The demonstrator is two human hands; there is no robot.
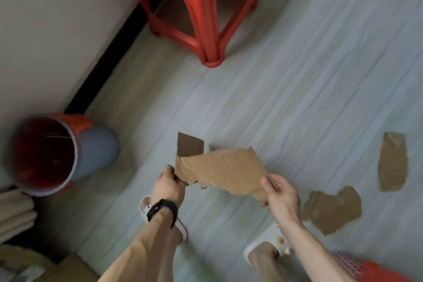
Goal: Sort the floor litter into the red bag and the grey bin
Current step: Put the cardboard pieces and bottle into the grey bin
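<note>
My right hand (280,192) grips the right corner of a torn brown cardboard sheet (229,170) held above the floor. My left hand (168,184) holds a smaller, darker cardboard piece (190,146) whose lower end sits behind the sheet's left edge. The grey bin (96,151) lined with a red bag (43,153) stands at the left by the wall, its mouth facing me. Two more cardboard scraps lie on the floor at the right: a tall one (392,162) and a ragged one (332,209).
A red plastic stool (196,7) stands at the top by the wall's black skirting. My feet in white slippers (146,207) are below my hands. A red mesh item (357,265) shows at the bottom right, and boxes (27,261) at the bottom left.
</note>
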